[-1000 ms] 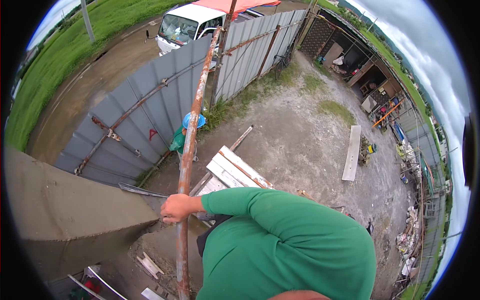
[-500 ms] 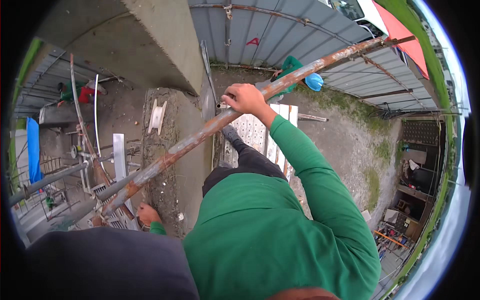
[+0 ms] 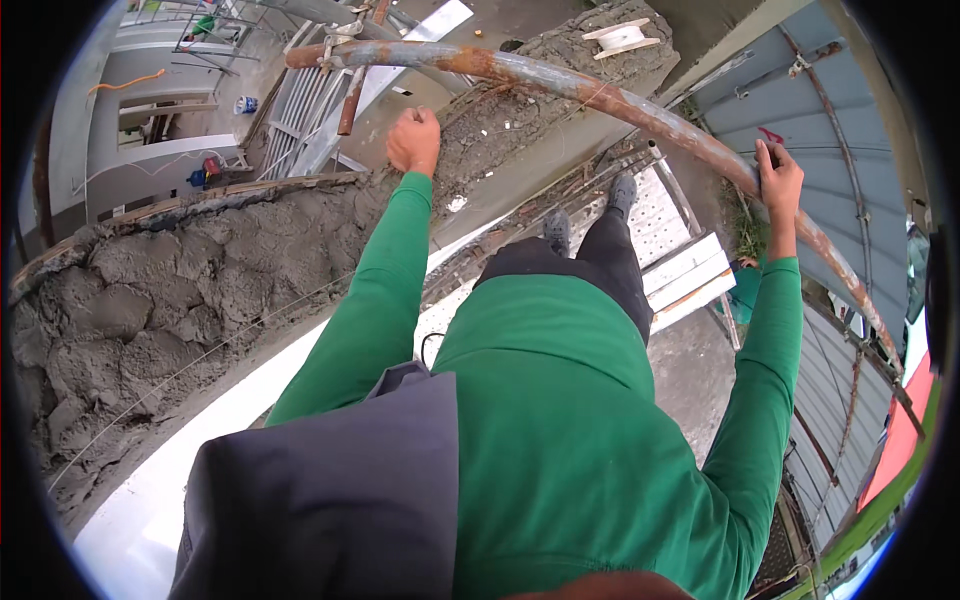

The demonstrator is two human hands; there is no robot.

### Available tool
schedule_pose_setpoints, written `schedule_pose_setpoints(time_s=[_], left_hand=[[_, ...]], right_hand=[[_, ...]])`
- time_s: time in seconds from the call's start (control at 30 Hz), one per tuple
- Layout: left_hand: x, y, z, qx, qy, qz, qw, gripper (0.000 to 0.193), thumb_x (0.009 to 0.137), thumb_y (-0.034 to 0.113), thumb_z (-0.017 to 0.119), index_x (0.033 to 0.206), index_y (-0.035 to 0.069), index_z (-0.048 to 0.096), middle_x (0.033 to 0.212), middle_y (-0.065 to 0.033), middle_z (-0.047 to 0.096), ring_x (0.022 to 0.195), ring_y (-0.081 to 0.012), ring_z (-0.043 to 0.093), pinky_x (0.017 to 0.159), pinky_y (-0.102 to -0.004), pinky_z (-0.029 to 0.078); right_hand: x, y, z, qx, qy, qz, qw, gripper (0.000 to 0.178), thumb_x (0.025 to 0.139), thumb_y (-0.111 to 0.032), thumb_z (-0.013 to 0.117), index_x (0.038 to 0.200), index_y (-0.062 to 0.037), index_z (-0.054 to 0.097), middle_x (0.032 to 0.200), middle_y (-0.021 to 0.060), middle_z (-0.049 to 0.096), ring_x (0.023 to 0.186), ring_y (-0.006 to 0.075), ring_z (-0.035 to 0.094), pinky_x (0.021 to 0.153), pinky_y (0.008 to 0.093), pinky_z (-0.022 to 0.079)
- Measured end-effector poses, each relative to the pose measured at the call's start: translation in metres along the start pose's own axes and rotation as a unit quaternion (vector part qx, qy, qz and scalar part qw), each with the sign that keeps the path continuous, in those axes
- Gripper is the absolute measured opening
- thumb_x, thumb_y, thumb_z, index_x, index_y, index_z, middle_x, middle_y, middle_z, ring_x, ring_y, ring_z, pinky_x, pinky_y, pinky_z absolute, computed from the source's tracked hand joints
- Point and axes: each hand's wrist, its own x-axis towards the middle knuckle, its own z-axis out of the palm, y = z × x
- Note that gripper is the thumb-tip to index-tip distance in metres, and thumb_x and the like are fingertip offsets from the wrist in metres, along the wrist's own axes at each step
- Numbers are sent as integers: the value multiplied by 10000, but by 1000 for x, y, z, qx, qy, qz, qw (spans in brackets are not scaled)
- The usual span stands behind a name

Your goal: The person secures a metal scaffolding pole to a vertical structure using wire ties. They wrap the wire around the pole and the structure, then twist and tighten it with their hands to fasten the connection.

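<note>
A rusty steel pipe (image 3: 620, 105) runs across the far side of the view, bending with the lens. My right hand (image 3: 780, 185) is closed round it towards the right. My left hand (image 3: 413, 140) is held over the wall top, just short of the pipe, with its fingers curled into a fist. Whatever is in that fist, if anything, is hidden. Beside my left arm lies a bed of lumpy wet mortar (image 3: 190, 290) along the wall top, with a thin string stretched over it. A white spool (image 3: 622, 38) rests on the rough concrete beyond the pipe.
My feet stand on a perforated scaffold plank (image 3: 670, 225). Clamped tubes and a white metal ladder (image 3: 300, 120) are at the far left. Corrugated grey sheeting (image 3: 760, 100) rises on the right. A person in green (image 3: 742, 290) is below, beyond the plank.
My view has turned left, bringing the mortar bed into sight. My left hand has come fully into view, extended forward. My right hand stays on the pipe.
</note>
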Motion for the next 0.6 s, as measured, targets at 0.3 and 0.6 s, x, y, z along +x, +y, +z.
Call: schedule_pose_setpoints(time_s=[0.3, 0.6], left_hand=[[-7, -12, -18, -12, -106, 99, 989, 491, 980, 573, 584, 917, 127, 780, 930, -208, 765, 927, -458, 717, 806, -564, 540], [15, -45, -18, -77, -253, 171, 949, 754, 956, 743, 575, 919, 15, 767, 885, -236, 747, 898, -414, 731, 835, -517, 538]], right_hand=[[0, -8, 0, -73, 8, -5, 997, 446, 1017, -449, 665, 1001, -17, 777, 830, 173, 754, 784, 305, 745, 775, 406, 559], [-2, -8, 6, -152, 59, -1, 987, 458, 1038, -482, 586, 986, -68, 772, 875, 195, 751, 882, 438, 721, 797, 516, 551]])
